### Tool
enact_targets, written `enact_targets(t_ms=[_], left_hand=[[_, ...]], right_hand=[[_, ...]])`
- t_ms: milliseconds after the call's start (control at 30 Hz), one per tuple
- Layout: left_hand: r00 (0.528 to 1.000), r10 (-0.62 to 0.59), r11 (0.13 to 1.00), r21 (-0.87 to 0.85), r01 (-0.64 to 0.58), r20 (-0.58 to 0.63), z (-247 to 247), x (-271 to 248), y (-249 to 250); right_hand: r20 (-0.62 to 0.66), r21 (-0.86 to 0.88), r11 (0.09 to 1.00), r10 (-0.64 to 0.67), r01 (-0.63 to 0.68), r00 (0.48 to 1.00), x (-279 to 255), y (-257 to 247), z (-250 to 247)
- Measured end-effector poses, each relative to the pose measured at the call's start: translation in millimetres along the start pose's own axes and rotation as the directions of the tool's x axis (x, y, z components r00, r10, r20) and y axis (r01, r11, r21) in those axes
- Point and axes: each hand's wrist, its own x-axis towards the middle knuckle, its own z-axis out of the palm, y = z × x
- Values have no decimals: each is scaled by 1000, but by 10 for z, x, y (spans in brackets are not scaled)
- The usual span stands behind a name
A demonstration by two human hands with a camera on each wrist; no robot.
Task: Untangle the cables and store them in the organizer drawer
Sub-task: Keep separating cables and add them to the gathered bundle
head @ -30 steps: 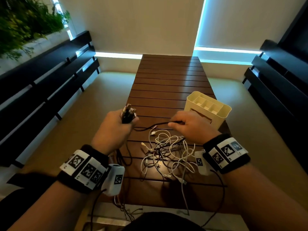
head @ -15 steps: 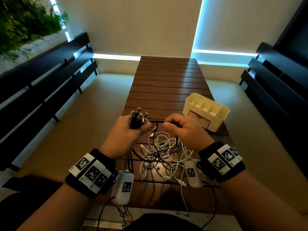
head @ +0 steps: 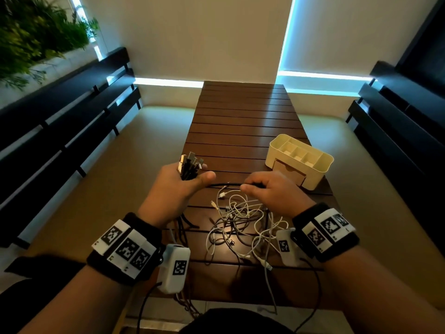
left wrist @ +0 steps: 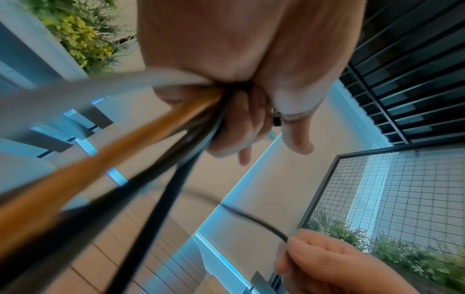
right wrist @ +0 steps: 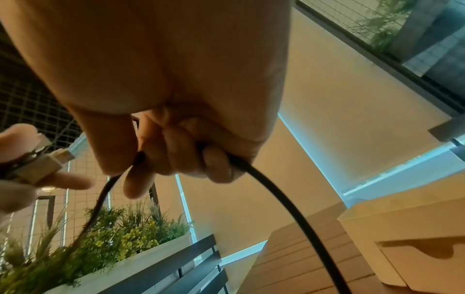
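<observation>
Drawer notch (right wrist: 415, 248), right-wrist view only

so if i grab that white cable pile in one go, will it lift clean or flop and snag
The white cable pile will probably flop: its thin strands lie in loose loops on the table. It likely snags, since dark cables thread through it. It looks light, so loose plug ends such as the one near the table's front edge may trail.

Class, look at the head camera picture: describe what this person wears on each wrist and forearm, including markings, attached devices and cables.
Both forearms are bare, with no sleeves. Each wrist carries a black band: the left wristband and right wristband bear white blocks printed with black square-code markers. A small white camera unit hangs inside each wrist, left camera unit and right camera unit, each with its own code marker and a thin black cable trailing back.
</observation>
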Motion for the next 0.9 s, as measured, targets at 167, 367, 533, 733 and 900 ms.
enact_targets(t_ms=[167, 367, 533, 733, 900], left_hand=[[993, 75, 993, 81, -82, 87, 59, -1, 33], [978, 83, 988, 111, -106, 193, 79, -14, 105], [996, 4, 948, -318, 26, 93, -220, -10, 151], [981, -60, 970, -221, 100, 185, -262, -21, 49], [982, -86, 958, -256, 127, 165, -258, -19, -9]], right_hand=[[-8, -15, 989, -144, 144, 990, 14, -225, 13], [-140, 55, 971, -224, 233, 965, 48, -381, -140], [-131, 136, 990, -11, 29, 991, -16, -156, -54], [-119, 384, 923, 61, -11, 991, -124, -307, -38], [116, 485, 870, 43, -94, 992, -328, -602, 48]])
